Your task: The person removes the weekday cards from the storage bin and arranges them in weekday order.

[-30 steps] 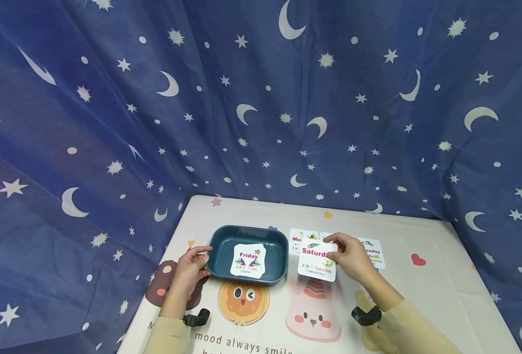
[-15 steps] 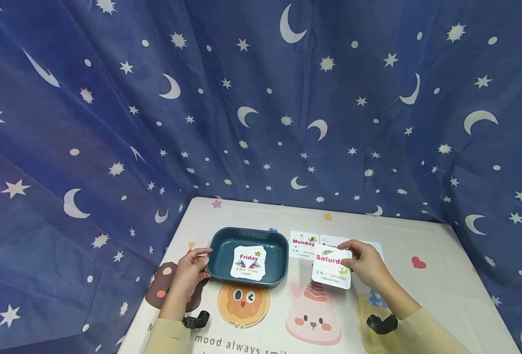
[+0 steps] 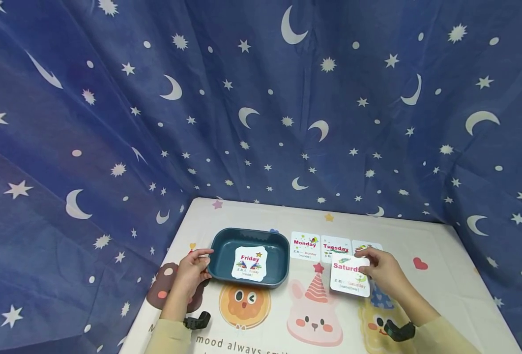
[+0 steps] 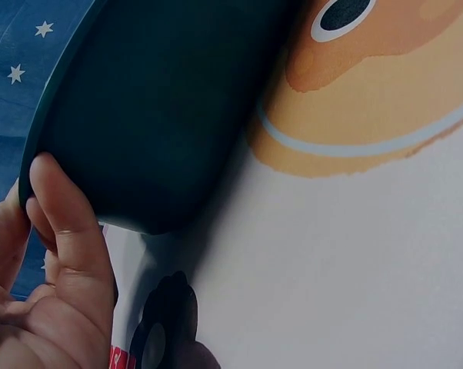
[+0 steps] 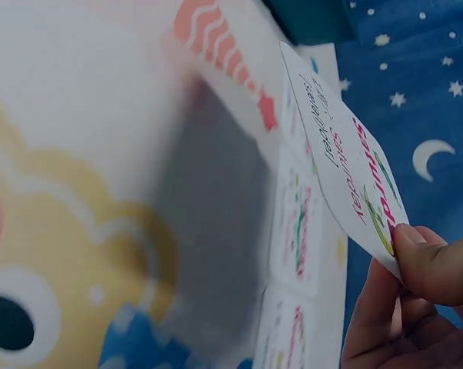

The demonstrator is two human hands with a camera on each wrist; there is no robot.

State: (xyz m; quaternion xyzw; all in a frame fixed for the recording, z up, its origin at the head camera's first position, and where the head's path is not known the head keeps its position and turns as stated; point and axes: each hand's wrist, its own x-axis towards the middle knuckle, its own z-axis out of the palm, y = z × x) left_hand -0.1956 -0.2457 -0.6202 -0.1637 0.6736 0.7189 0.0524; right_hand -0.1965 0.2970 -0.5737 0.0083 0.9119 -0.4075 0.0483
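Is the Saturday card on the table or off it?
Off: the right hand pinches the Saturday card by one corner, tilted above the table, with a shadow below.

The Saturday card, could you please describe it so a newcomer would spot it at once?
On the white table, look right of the dark tray. In front of the card row there, the right hand pinches the Saturday card, the only card held in the air.
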